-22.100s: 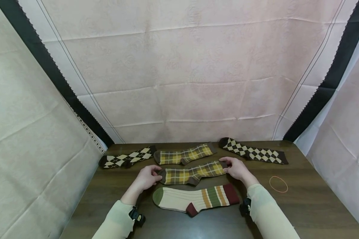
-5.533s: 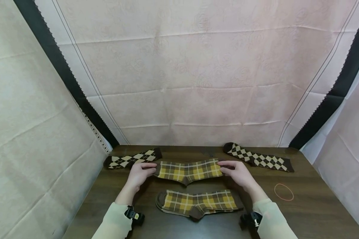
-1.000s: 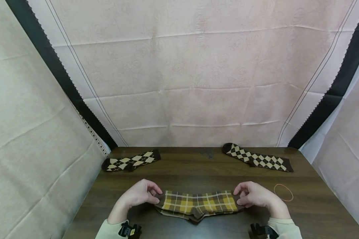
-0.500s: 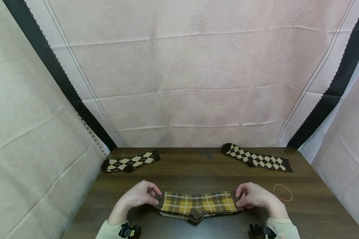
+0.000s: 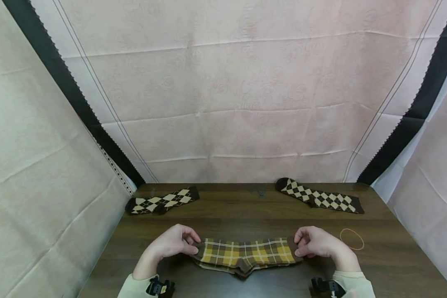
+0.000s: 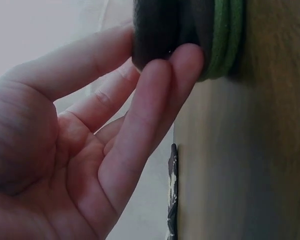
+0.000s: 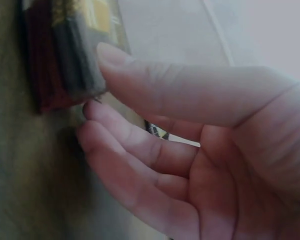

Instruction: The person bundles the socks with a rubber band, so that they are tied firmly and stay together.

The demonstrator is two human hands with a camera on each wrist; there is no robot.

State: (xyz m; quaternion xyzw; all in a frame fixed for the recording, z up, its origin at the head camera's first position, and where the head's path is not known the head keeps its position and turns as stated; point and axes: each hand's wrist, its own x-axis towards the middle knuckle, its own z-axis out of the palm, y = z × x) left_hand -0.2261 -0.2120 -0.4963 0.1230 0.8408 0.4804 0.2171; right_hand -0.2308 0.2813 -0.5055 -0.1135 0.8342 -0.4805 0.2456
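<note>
Green-ended sock [image 6: 226,37] mostly hidden beneath yellow plaid sock [image 5: 247,253]

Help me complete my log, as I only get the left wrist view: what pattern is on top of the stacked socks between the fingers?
Observer: The head view shows a yellow-and-brown plaid sock on top.
Operator: Where is the right hand?
Observer: At that sock's brown end, the one opposite the left hand, gripping it.
Operator: Anything loose to the right?
Observer: Yes, a thin orange band forms an open loop on the table, to the right of the right hand.
</note>
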